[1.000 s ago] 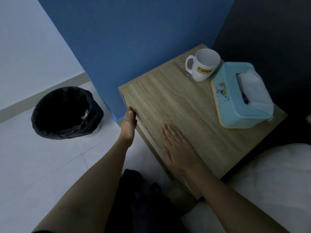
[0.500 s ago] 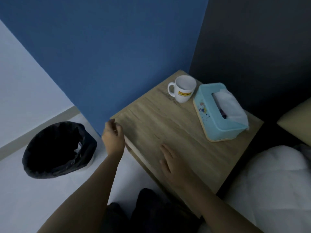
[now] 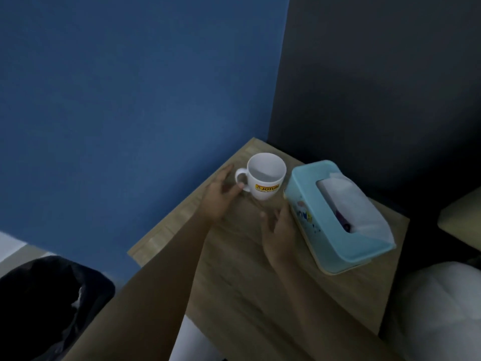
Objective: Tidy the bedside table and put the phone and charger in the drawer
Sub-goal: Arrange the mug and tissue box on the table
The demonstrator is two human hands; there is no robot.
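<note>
A white mug point(image 3: 266, 177) with a yellow label stands upright near the far corner of the wooden bedside table point(image 3: 247, 290). My left hand point(image 3: 218, 196) is open beside the mug, its fingertips at the handle. My right hand point(image 3: 278, 230) hovers open just in front of the mug, its fingers close to the near end of a light blue tissue box point(image 3: 335, 217). Neither hand holds anything. No phone, charger or drawer is in sight.
A black-lined waste bin point(image 3: 46, 306) stands on the floor at the lower left. A blue wall runs behind the table and a dark panel to its right. White bedding point(image 3: 440, 313) lies at the lower right.
Both hands left the table's front edge and reached forward to the mug. The view tilted up and moved closer to the table's far corner.
</note>
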